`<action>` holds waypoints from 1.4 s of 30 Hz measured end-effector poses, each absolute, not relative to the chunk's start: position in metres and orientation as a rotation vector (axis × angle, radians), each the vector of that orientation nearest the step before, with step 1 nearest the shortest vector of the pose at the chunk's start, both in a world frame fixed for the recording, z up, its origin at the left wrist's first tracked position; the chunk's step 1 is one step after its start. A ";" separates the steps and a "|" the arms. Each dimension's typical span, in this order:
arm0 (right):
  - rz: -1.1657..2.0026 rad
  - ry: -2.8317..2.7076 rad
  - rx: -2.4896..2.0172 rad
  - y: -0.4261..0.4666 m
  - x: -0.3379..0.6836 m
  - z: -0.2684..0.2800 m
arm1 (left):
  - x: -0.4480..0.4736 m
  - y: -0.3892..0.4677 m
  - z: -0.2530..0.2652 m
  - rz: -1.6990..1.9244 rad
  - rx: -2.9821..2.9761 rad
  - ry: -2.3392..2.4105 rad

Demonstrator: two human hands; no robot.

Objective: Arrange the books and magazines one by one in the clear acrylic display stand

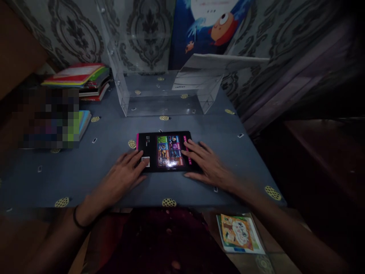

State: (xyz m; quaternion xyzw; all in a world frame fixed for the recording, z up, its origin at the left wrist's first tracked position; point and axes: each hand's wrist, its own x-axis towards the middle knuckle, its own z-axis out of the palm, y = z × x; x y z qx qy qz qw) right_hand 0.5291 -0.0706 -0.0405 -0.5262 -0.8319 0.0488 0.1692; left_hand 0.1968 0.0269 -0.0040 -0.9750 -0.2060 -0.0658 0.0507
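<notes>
Evidently, your left hand (125, 168) and right hand (210, 164) are lying open, palms down, over opposite ends of the black book (169, 150), which is resting flat on the counter (110, 135) at the frame's center, so you are probably steadying it from both sides.

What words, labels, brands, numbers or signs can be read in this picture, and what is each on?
"valli...": on the white sheet; the ending is unclear.
Black book at the hands: lettering too small to read.
Orange-covered book, lower right: characters too blurred.
Blue fish picture: top lettering too blurred.
Patterned tablecloth: tiny marks in its white patches, unreadable.
</notes>
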 end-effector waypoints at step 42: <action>-0.315 -2.491 -1.312 -0.071 0.507 -0.025 | 0.262 -0.003 0.016 0.257 -2.819 -0.428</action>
